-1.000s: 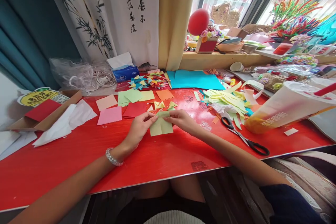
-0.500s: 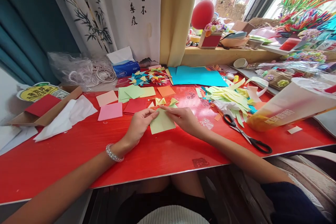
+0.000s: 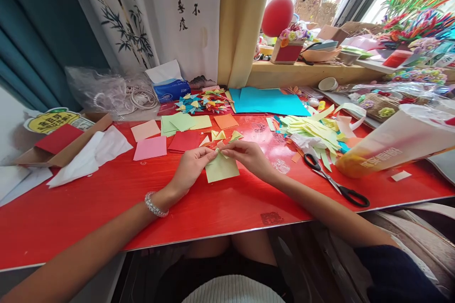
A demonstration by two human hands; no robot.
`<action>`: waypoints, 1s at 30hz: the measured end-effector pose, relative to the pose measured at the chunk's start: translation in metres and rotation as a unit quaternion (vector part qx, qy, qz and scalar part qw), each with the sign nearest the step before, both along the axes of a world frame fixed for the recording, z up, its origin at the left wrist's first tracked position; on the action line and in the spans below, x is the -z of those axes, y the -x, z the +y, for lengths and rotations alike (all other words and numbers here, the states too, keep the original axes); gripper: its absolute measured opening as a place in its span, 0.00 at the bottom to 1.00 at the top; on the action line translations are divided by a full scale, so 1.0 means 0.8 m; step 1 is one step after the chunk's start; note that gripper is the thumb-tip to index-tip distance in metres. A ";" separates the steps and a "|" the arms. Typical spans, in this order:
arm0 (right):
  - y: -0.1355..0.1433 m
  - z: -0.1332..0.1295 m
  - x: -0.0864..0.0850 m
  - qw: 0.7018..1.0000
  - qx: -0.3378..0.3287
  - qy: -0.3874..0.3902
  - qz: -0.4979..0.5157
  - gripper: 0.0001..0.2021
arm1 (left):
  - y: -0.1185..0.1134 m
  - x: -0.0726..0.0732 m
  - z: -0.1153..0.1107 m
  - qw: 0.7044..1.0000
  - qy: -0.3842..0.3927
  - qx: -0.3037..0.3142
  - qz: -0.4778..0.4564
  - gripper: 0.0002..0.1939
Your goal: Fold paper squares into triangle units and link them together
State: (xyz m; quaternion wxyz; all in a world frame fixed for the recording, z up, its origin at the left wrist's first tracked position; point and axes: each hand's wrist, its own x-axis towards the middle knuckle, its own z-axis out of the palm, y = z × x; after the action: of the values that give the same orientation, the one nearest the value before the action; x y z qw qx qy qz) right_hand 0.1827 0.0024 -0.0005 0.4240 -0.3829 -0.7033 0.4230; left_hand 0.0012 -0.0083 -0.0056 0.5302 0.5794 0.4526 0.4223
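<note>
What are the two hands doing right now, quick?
Left hand: closed, pinching the pale green paper by its top edge.
Right hand: closed, pinching the same paper.

Taking the pale yellow-green sheet (image 3: 223, 171) as datum, we identify a pink paper square (image 3: 150, 148) and a red square (image 3: 184, 141) to its left, turquoise sheets (image 3: 270, 102) beyond it, black-handled scissors (image 3: 333, 182) to its right, and beneath it a red tabletop (image 3: 199, 215) marked with dark patches.
</note>
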 end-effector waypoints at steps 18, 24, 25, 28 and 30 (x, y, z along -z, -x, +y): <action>-0.006 0.008 0.003 0.978 -0.053 0.201 0.013 0.18 | 0.003 -0.003 -0.002 0.993 -0.064 -0.002 0.101 0.16; -0.004 0.005 0.001 0.981 -0.036 0.191 -0.005 0.19 | 0.004 0.000 0.000 0.992 -0.064 -0.004 0.112 0.16; -0.003 0.004 0.001 0.981 -0.034 0.190 -0.008 0.19 | 0.004 0.000 0.001 0.992 -0.060 -0.002 0.111 0.16; -0.003 0.003 0.000 0.983 -0.029 0.180 -0.017 0.20 | 0.004 0.001 0.003 0.994 -0.049 0.007 0.095 0.17; -0.003 0.004 0.000 0.987 -0.018 0.156 -0.033 0.21 | 0.003 -0.001 0.004 0.996 -0.039 0.021 0.078 0.17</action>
State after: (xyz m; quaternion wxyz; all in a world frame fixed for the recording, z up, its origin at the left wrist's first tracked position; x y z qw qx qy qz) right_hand 0.1854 0.0057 -0.0003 0.3278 -0.4451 -0.6489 0.5229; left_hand -0.0013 -0.0052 -0.0048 0.4789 0.6403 0.4636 0.3817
